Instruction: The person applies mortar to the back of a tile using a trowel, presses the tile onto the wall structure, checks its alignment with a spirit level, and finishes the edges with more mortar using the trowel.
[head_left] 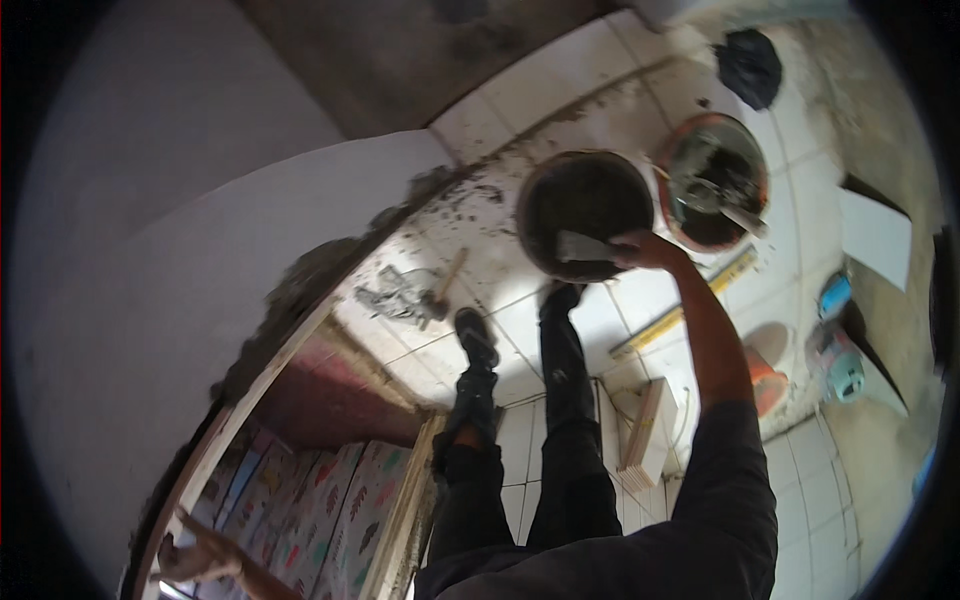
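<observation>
My right hand [645,250] is closed round a trowel [588,247], its handle hidden in my fingers. The broad pale blade reaches over the near side of a dark round bucket [590,200], whose inside looks dark. Just right of that bucket, a reddish-rimmed basin [715,120] holds wet grey mortar, with a tool lying across it. At the lower left, my left hand [205,555] is beside the pale edge of the wall opening [235,415]. Its fingers are apart and hold nothing that I can see; whether they touch the edge is unclear.
A hammer [445,285] lies by a crumpled grey bag [400,297]. A yellow level [685,303], stacked tiles [648,430], an orange container [765,385] and a black plastic bag [750,68] are on the right. Rough mortar [300,290] lines the wall's edge.
</observation>
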